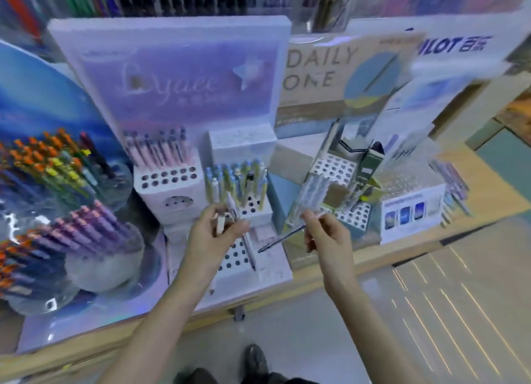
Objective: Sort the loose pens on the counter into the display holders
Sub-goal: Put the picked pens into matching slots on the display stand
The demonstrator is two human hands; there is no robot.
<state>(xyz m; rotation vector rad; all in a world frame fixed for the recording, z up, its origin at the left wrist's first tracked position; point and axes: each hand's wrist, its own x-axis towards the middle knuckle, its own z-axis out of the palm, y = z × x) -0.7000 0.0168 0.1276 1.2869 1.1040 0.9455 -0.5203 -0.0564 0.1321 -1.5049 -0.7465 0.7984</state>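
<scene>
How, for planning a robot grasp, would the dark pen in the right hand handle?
Held at one end by the right hand, the dark pen juts straight: probably stiff and light. Its slim barrel would likely roll.

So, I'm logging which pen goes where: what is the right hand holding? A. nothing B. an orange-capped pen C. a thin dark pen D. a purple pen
C: the right hand pinches a thin dark pen that slants down to its left, while the left hand grips a white pen.
</scene>
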